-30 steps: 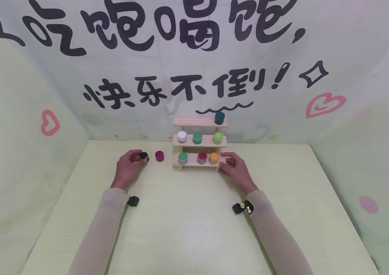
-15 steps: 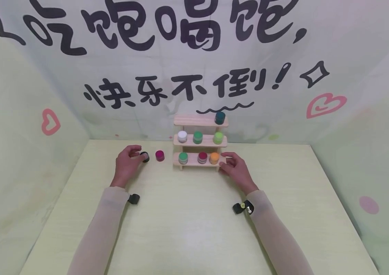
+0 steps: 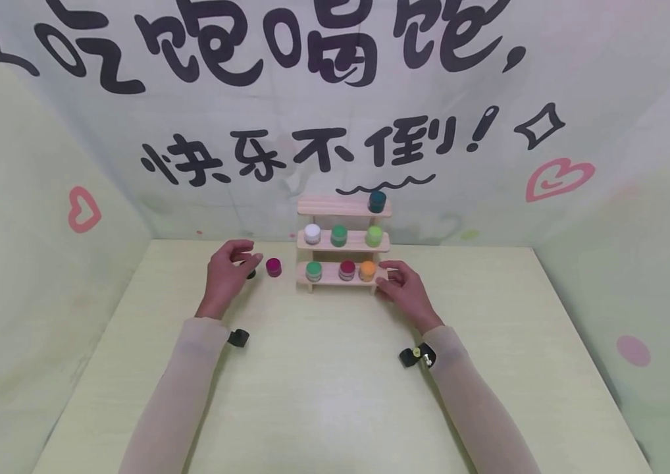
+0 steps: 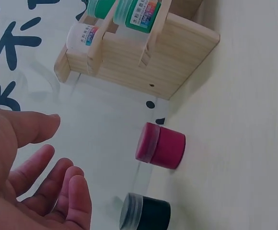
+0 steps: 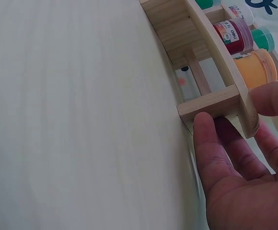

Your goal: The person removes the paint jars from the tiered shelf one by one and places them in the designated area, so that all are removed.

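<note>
My left hand (image 3: 227, 276) hovers over the table with fingers apart and holds nothing. Partly hidden behind it in the head view is a dark paint jar (image 4: 145, 212), standing on the table. A magenta paint jar (image 3: 274, 267) stands just right of that one. My right hand (image 3: 404, 289) grips the right end of a three-tier wooden stand (image 3: 335, 280), thumb on top of the bottom step and fingers beneath. Beside that thumb sits an orange paint jar (image 5: 256, 68), with a dark red jar (image 3: 347, 270) and a green jar (image 3: 314, 270) further left on the same step.
White (image 3: 312, 234), green (image 3: 339, 235) and light green (image 3: 374, 236) jars stand on the middle step. One teal jar (image 3: 377, 201) is at the top step's right end. A printed cloth backdrop (image 3: 252, 217) rises behind the table (image 3: 323, 382).
My left hand has let go of the dark jar and risen, moving slightly away and to the right above it. The right hand keeps its hold on the stand.
</note>
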A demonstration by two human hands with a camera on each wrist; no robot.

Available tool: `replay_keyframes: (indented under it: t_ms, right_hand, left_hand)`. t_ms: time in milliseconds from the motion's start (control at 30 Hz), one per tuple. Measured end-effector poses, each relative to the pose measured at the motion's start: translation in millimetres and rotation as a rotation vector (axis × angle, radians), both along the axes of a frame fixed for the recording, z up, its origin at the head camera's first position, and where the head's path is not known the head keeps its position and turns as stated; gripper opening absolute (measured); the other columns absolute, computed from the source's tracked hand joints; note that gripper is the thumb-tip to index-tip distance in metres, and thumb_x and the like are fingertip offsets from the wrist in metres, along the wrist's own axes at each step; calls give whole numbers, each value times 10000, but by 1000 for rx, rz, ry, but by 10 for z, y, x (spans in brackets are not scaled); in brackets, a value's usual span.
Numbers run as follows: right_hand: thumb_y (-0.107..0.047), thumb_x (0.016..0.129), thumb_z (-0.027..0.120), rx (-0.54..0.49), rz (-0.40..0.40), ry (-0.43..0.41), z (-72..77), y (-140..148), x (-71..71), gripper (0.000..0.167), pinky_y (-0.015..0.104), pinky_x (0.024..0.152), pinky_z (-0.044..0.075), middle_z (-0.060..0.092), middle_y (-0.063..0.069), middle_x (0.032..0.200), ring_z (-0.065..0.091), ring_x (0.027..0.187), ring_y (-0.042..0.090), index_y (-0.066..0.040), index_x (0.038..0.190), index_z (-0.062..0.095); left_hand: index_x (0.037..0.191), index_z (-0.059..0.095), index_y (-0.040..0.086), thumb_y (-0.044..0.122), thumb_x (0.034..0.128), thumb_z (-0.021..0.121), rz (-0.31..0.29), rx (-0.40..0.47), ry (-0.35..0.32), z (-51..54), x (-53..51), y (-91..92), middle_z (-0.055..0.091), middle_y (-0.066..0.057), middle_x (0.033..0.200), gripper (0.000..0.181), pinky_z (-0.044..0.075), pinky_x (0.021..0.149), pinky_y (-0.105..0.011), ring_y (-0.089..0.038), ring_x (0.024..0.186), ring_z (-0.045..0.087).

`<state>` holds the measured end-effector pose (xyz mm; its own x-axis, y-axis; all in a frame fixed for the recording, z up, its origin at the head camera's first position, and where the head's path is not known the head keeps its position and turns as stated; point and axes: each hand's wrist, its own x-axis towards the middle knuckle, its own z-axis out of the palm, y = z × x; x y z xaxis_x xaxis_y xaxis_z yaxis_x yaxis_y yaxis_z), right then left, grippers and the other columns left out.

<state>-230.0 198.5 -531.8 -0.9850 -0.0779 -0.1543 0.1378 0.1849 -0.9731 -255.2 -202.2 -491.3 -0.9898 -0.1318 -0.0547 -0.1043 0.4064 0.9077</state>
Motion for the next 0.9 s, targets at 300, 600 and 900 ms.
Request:
replay_keyframes:
  t_ms: [300,600,900]
  right_hand:
    - [-172,1019,719,-4,2,4,-35,11,-15,447,340,905,643,714,194,1199,760,1007,228,-114,1434,564]
    - [-170,1017,716,-1,-5,-1,-27,1,-9,432,322,890,645,710,191,1192,751,992,207,-127,1422,572]
    - [-170,1014,719,-5,-3,-5,-19,-9,-8,430,328,893,645,708,211,1222,750,1021,226,-125,1416,573]
  left_hand:
    - [1365,655,123,296,984,761,-39,0,74,196,-99,277,683,-113,1353,431,572,925,-371,-274,1205,658]
    - [1357,650,131,287,981,754,-78,5,91,398,-188,589,683,-133,1361,420,559,1018,-479,-266,1201,660]
    - [1327,668,147,306,971,761,-128,-2,153,577,-268,878,700,-115,1325,401,585,955,-440,-255,1181,672]
